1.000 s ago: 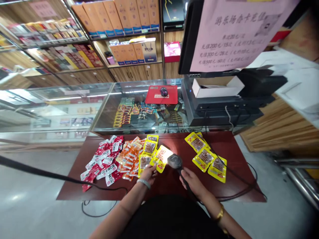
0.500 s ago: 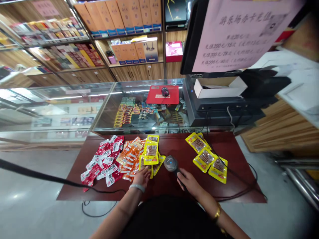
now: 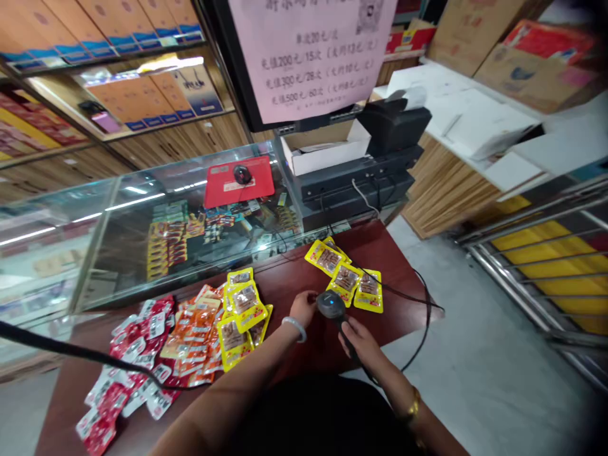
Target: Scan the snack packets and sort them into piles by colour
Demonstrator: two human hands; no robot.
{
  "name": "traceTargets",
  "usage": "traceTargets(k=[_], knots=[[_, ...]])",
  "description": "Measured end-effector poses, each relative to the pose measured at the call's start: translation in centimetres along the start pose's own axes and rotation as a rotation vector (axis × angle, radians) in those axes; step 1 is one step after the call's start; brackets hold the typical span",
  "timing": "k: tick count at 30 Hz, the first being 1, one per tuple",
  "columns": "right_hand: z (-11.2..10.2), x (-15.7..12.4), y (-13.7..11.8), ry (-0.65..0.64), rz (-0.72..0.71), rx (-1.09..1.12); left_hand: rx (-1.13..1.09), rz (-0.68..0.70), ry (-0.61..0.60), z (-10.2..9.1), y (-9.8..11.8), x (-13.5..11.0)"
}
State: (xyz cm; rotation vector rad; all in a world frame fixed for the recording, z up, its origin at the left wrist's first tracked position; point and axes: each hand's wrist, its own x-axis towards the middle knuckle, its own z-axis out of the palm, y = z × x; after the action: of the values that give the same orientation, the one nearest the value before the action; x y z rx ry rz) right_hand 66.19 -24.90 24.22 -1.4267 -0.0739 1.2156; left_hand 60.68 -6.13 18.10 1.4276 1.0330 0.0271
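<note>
My right hand (image 3: 361, 342) is wrapped round the handle of a black barcode scanner (image 3: 331, 304), whose head points up and left with a small blue light on top. Just left of the scanner head, my left hand (image 3: 303, 308) reaches forward over the brown table, loosely curled with fingers apart; no packet shows in it and its fingertips are partly hidden. Several yellow snack packets (image 3: 248, 306) lie in a pile left of my left hand. A second group of yellow packets (image 3: 344, 278) lies beyond the scanner, to the right.
Orange snack packets (image 3: 198, 339) and red-and-white packets (image 3: 141, 354) cover the table's left part. A black cable (image 3: 90, 356) crosses them. Behind stand a glass display counter (image 3: 128, 272), a red mouse pad (image 3: 216, 183) and a monitor with a pink notice (image 3: 313, 60). Metal railings (image 3: 527, 278) stand right.
My left hand has left the left pile of yellow packets and moved right, beside the scanner head. The view has swung right. The scanner stays in my right hand.
</note>
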Motion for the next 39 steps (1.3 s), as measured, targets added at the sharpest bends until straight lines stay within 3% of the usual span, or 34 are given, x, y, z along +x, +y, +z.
traceTargets(k=[3,8,11,15,17,20,25,29,35,39], knots=[[-2.3,-0.5,0.2,0.085,-0.037,0.046,0.155,0.140,-0.008,3.3,2.3,2.4],[-4.6,-0.9,0.2,0.182,-0.027,0.095,0.422,0.125,-0.001,6.8,4.1,3.0],[-4.8,-1.1,0.1,0.217,0.000,0.130,0.558,0.114,0.000,7.6,4.1,2.6],[-4.6,-1.0,-0.1,0.213,0.007,0.140,0.442,0.099,-0.110,6.9,3.0,2.5],[-4.3,-0.7,-0.2,0.193,0.001,0.124,0.289,0.025,-0.173,5.9,2.0,2.5],[-3.6,-0.1,-0.4,0.153,-0.008,0.100,0.038,-0.068,-0.167,3.8,0.3,1.6],[-1.0,1.2,-1.5,0.058,-0.033,0.049,-0.262,-0.060,-0.115,-0.7,-1.1,-1.1],[2.0,2.0,-2.0,-0.075,-0.036,-0.002,-0.274,-0.039,0.005,-3.9,-1.5,-3.1],[6.1,3.1,-2.0,-0.255,-0.042,-0.146,-0.117,0.020,0.174,-9.5,-2.9,-4.9],[8.3,3.8,-2.2,-0.347,-0.072,-0.259,-0.033,-0.086,0.376,-14.3,-3.2,-5.7]])
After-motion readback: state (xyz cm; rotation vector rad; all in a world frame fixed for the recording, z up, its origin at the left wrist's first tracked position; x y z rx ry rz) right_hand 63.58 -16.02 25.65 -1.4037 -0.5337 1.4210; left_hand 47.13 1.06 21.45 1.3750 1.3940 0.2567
